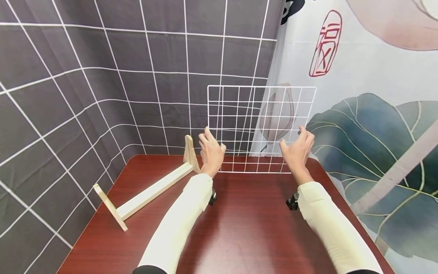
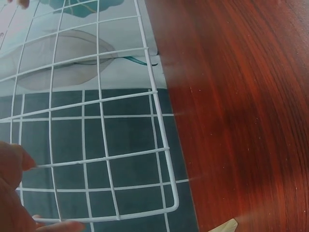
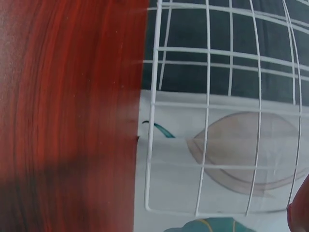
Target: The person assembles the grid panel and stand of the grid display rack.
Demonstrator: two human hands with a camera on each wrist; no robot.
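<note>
A white wire grid panel (image 1: 254,116) is held up at the far end of the table, close to upright. My left hand (image 1: 211,152) grips its left edge. In the left wrist view, the thumb and a fingertip (image 2: 72,226) touch wires near the rim of the panel (image 2: 101,100). At the opposite edge my right hand (image 1: 298,150) holds the panel, its thumb spread inward. The right wrist view shows the panel's lower corner (image 3: 148,207) and only a sliver of that hand (image 3: 300,208); most of its grip is out of sight.
A pale wooden frame (image 1: 155,192), a bar between two end pieces, lies on the left of the red-brown table (image 1: 246,228). Behind the table hangs a dark gridded cloth (image 1: 167,53). A white cloth with leaf prints (image 1: 373,140) hangs at the right.
</note>
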